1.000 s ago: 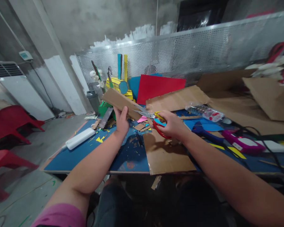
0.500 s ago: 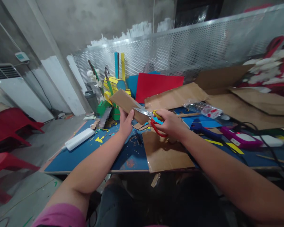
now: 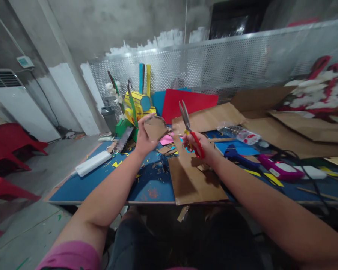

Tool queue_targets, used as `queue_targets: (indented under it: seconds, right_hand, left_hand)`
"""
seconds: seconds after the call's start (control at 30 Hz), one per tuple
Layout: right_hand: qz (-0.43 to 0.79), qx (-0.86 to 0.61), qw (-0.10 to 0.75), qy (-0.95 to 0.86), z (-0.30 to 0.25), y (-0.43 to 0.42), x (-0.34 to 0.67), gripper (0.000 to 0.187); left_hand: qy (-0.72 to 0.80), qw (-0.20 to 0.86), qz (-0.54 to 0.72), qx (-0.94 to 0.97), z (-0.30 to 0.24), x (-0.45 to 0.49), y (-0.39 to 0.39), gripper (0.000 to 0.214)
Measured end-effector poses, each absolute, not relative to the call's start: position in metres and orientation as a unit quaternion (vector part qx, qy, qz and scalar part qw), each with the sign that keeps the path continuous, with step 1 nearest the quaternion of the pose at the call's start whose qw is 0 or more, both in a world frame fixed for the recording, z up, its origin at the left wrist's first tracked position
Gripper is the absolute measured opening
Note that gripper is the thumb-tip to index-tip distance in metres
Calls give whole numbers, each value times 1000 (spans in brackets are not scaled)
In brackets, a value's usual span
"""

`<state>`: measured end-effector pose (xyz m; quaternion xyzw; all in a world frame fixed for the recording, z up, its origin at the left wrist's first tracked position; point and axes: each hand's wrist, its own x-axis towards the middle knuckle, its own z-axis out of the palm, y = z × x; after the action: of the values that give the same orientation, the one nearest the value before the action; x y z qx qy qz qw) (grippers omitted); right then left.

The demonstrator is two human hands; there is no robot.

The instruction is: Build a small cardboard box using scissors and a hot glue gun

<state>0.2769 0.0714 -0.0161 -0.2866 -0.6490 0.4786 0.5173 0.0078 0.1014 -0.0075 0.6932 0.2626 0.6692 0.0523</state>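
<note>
My left hand [image 3: 145, 139] grips a small piece of brown cardboard [image 3: 157, 129] with an uneven, partly rounded edge, held above the table. In my right hand [image 3: 198, 144] is a pair of scissors [image 3: 192, 129] with red and yellow handles. Its blades point upward, slightly parted, and stand apart from the cardboard piece. Below my hands a larger cardboard sheet [image 3: 195, 185] lies at the table's front edge. Small scraps and a bit of pink paper [image 3: 166, 139] lie behind it.
A white power strip [image 3: 93, 163] lies on the blue table [image 3: 101, 187] at left. Behind stand a yellow-striped craft model [image 3: 135, 100] and red sheet [image 3: 188, 105]. At right are a plastic bottle [image 3: 242, 134], a blue glue gun [image 3: 240, 157], a purple device [image 3: 280, 167] and large cardboard [image 3: 287, 137].
The scissors have come away from the cardboard and swung from pointing left to pointing up. My left hand has turned the cardboard piece, which now shows its rounded edge.
</note>
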Motion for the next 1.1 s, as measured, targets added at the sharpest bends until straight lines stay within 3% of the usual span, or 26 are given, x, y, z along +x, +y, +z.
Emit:
queue_targets:
  seconds: [0.13, 0.2, 0.3, 0.7, 0.97, 1.1]
  right_hand:
    - [570, -247, 500, -603, -15, 64, 271, 69]
    - [599, -241, 482, -592, -13, 58, 267, 68]
    - [628, -239, 440, -596, -10, 51, 262, 66]
    - [641, -299, 443, -550, -18, 58, 260, 52]
    - [744, -308, 370, -464, -3, 52, 265, 30]
    - [792, -273, 305, -453, -2, 54, 271, 40]
  left_hand:
    - [188, -112, 560, 799, 1, 3, 97, 78]
    - [202, -158, 511, 820, 2, 3, 96, 58]
    - [239, -189, 455, 837, 2, 5, 94, 50]
    - [306, -164, 322, 881, 5, 13, 81, 70]
    - [297, -132, 290, 900, 10, 21, 68, 85]
    - [296, -122, 295, 900, 13, 24, 63, 93]
